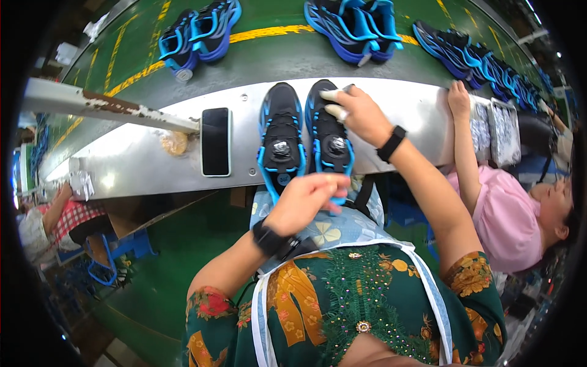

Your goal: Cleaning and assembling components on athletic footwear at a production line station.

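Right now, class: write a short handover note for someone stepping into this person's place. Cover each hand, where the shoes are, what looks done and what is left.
Left hand: at the heel ends of the pair of black-and-blue shoes, fingers curled at the right shoe's heel; whether it grips is unclear.
Right hand: resting on the toe of the right shoe, fingertips wrapped in white.
The pair stands side by side on the metal shelf, toes toward the green conveyor. A dark phone lies to its left.
Done: other pairs already lie on the conveyor.
Left: this pair is not yet on the conveyor.
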Demonstrator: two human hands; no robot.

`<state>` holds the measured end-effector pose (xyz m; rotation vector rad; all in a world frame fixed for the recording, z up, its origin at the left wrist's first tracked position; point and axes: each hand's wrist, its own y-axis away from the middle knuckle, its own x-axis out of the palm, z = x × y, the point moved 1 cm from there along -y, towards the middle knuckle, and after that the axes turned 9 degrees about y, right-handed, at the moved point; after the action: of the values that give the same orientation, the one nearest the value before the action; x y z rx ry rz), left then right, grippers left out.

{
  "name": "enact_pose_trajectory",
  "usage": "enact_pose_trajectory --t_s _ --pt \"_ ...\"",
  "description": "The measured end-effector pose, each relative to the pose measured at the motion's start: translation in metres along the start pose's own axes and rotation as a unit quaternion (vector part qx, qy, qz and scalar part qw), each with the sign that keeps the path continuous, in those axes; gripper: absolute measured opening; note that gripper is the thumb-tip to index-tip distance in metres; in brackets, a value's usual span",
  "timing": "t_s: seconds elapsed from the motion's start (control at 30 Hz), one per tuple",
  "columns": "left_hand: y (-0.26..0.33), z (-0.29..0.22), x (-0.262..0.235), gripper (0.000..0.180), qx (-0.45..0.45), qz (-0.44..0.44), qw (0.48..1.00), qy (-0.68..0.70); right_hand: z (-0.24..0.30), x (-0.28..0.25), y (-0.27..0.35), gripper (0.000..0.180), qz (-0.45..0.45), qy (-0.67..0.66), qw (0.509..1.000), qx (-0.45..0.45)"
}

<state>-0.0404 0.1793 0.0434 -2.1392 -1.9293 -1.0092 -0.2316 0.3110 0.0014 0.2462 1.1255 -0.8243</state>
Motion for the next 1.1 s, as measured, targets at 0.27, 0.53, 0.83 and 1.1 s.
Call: enact_pose_trajectory --t_s 0.27,0.53,0.83,1.1 --pt "0.047 -0.031 -0.049 0.036 -0.063 -0.133 0.967 0.207 0.094 -0.039 -0.028 0.043 0.236 -0.185 0.937 -0.177" --pt "0.024 0.004 -0.045 0.025 -0.004 -0.165 0.971 0.173 0.113 -0.015 -0.001 0.029 0.123 0.015 0.984 -0.129" --pt "0.022 -0.004 -0.054 0.022 -0.038 -0.141 0.976 0.162 0.124 -0.022 -0.003 0.027 0.157 0.079 0.982 -0.07" --pt "0.024 0.0 -0.049 0.02 -0.041 -0.139 0.972 0.187 0.116 -0.027 0.004 0.026 0.151 0.1 0.974 -0.137"
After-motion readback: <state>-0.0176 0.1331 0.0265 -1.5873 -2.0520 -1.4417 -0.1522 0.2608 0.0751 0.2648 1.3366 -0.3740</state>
